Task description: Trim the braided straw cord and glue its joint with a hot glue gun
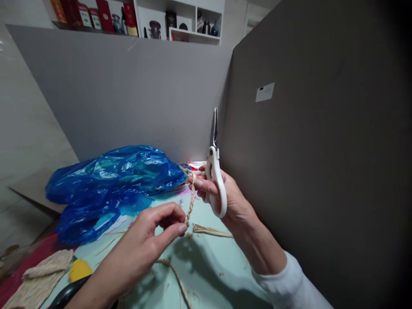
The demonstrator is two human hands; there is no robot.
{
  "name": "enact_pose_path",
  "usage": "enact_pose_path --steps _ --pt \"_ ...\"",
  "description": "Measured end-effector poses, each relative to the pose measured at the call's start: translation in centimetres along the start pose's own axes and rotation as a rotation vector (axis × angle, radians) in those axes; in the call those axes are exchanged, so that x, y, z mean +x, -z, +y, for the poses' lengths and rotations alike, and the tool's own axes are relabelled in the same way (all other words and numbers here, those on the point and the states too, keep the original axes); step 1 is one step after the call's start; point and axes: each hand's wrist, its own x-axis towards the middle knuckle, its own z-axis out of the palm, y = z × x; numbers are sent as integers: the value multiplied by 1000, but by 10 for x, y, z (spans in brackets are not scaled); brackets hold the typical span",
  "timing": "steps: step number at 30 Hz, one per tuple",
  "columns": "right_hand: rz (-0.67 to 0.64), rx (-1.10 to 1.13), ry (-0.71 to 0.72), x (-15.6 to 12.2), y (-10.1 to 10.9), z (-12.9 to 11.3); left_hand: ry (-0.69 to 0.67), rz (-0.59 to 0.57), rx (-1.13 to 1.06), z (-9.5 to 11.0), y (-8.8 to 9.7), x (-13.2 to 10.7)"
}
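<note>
A braided straw cord (pixel 192 199) runs between my two hands above the pale green table. My left hand (pixel 151 234) is closed, pinching the cord's lower end between thumb and forefinger. White-handled scissors (pixel 215 171) hang on the fingers of my right hand (pixel 230 197), blades pointing up and appearing closed. The thumb and fingers of that same hand also hold the upper part of the cord. Under the hands lies a loose bundle of straw strands (pixel 210 231). Another straw cord (pixel 175 274) trails along the table toward the near edge.
A crumpled blue plastic bag (pixel 119 171) covers the table's back left. Woven straw pieces (pixel 45 274), a yellow object (pixel 80 270) and a black curved object (pixel 69 294) lie at lower left. Grey panels stand behind (pixel 144 94) and right (pixel 309 163). Shelves (pixel 180 32) hold boxes and jars.
</note>
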Motion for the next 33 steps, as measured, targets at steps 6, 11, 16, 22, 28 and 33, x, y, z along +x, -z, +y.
enact_pose_path --steps 6,11,16,22,28,33 --pt "-58 -5 -26 0 0 9 67 142 -244 0 -7 -1" --pt "-123 0 -42 -4 -5 11 30 222 -232 -2 -9 -2" --pt "-47 -21 -38 -3 -5 7 23 240 -229 1 -10 -5" --pt "-80 -92 -16 -1 1 13 130 142 -435 1 -11 -6" --pt "-228 -323 58 4 10 9 102 131 -714 11 -11 -14" --pt "-387 -640 147 -1 14 -6 75 235 -844 19 -3 -21"
